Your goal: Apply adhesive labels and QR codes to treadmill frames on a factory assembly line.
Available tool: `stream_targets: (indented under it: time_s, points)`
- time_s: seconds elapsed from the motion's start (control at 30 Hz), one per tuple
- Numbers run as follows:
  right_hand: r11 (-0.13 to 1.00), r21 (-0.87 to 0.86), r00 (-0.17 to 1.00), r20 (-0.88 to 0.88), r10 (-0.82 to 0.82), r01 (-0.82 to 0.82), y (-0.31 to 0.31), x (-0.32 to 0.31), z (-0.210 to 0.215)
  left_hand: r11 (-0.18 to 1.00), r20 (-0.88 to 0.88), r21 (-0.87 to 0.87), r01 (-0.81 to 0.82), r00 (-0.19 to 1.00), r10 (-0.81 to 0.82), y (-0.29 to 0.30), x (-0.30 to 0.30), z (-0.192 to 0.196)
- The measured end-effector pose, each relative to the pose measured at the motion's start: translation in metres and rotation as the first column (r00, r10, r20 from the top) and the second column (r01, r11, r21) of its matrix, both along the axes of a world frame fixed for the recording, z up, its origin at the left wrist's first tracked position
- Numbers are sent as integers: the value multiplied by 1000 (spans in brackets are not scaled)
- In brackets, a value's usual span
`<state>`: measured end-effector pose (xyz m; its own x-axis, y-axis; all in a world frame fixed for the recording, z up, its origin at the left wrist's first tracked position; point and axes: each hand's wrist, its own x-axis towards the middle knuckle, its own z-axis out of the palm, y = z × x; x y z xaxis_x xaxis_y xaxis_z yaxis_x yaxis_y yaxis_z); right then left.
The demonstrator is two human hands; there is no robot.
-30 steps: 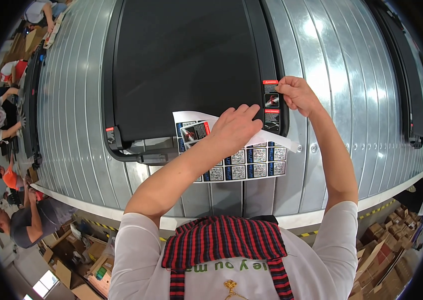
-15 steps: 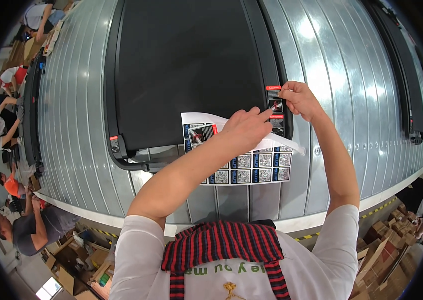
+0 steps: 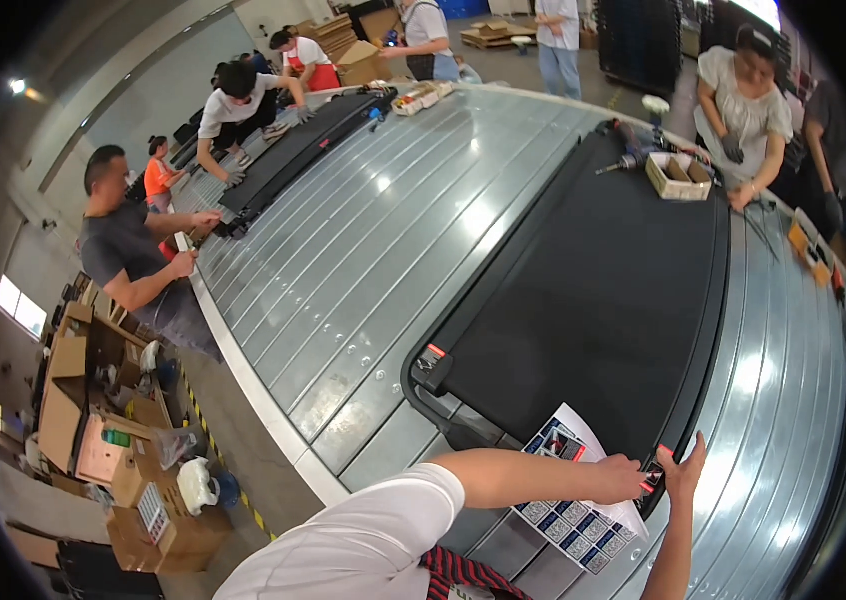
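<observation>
A long black treadmill deck (image 3: 583, 290) with dark side rails lies on the metal-topped table. At its near right corner my left hand (image 3: 621, 480) is closed, its fingertips against a red-and-black warning label (image 3: 652, 478) on the rail; what it pinches, if anything, is hidden. My right hand (image 3: 683, 472) is beside the rail with thumb and fingers apart, next to the label. Under my left forearm a sheet of stickers (image 3: 568, 525) with printed square codes overlaps the deck's near end, its white backing curled up. Another warning label (image 3: 431, 355) is on the left near corner.
An open carton (image 3: 678, 178) and a power drill (image 3: 633, 158) rest on the deck's far end, near a person (image 3: 748, 110). Other people work along the left side around a second black deck (image 3: 303, 150). Cardboard boxes (image 3: 133, 460) stand on the floor at left.
My view has swung up and left, bringing the far table and co-workers into sight. My right hand's fingers have gone from pinched to spread; my left hand stays by the rail labels.
</observation>
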<state>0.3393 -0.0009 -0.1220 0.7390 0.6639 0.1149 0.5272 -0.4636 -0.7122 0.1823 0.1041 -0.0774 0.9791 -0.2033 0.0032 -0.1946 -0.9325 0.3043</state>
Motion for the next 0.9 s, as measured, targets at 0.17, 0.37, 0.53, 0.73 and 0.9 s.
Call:
stream_targets:
  time_s: [0.17, 0.37, 0.53, 0.73, 0.9]
  points:
    - [974, 35, 967, 112, -227, 225, -7, 22, -20, 999, -56, -33, -23, 998, 21, 14, -12, 43]
    - [906, 393, 680, -708, 190, 156, -33, -75, 73, 848, -64, -429, -311, 947, 315, 61, -145, 137]
    - [836, 545, 510, -738, 442, 65, -25, -189, 126, 319, -161, -887, -334, 871, 465, 51, -210, 124]
    - [728, 685, 402, -662, 632, -18, 5, -268, 177, 300, -127, -854, -426, 729, 673, 77, -284, 141]
    - [852, 426, 704, -501, 503, -305, 62, -327, 221, -95, -258, -959, -265, 694, 672, 117, -350, 159]
